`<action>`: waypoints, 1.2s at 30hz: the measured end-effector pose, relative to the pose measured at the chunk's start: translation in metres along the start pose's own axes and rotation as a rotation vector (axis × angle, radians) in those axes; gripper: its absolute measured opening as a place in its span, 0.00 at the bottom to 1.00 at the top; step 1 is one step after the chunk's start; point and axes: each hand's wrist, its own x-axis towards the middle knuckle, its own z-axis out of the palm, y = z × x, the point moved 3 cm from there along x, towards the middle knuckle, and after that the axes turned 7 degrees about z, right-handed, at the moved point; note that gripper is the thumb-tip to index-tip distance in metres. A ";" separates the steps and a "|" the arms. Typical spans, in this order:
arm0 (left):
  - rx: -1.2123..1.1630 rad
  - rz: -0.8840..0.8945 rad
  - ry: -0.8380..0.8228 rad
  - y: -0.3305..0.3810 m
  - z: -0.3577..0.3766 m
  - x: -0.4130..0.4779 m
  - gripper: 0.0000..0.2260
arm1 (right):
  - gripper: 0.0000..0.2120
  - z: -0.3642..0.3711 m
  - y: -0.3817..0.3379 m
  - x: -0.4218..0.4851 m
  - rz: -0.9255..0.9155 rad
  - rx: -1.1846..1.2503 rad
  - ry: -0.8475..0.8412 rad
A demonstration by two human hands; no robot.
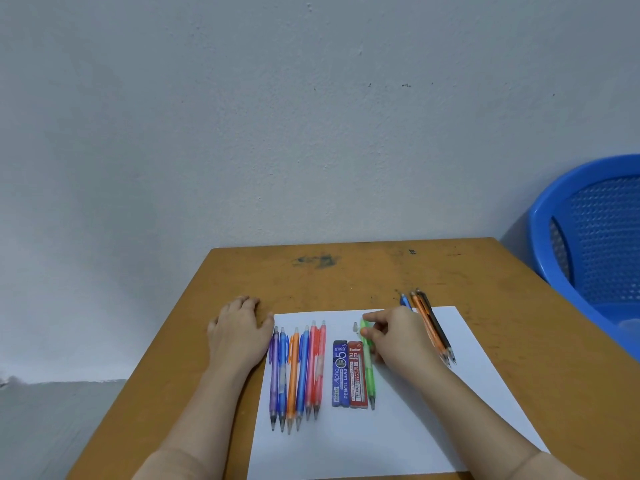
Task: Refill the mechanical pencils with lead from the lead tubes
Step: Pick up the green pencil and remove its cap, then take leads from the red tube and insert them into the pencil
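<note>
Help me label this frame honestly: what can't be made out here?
Head view: the right hand covers the top of the green pencil; cap on or off is unclear.
The small clear piece beside it is too small to identify.
The pencils at the right are partly behind that hand; their count is unclear.
The blue chair is cut off by the right edge.
Fine print on the lead tubes is blurred.

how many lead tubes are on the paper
2. The blue lead tube lies mid-sheet on the white paper, right of the row of pencils. The red lead tube lies close along its right side, next to the green pencil. None looks hidden.
</note>
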 end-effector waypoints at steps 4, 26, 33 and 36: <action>-0.001 0.001 0.001 -0.001 0.000 0.000 0.24 | 0.16 0.002 -0.002 -0.001 0.001 -0.001 -0.013; -0.001 -0.001 -0.008 0.002 -0.001 -0.001 0.24 | 0.07 -0.026 -0.015 -0.012 -0.222 -0.028 0.019; -0.001 0.002 -0.010 0.002 -0.001 -0.001 0.24 | 0.19 -0.023 -0.019 -0.021 -0.386 -0.405 -0.202; -0.001 0.006 -0.010 0.001 -0.001 -0.001 0.24 | 0.24 -0.022 -0.019 -0.025 -0.405 -0.457 -0.269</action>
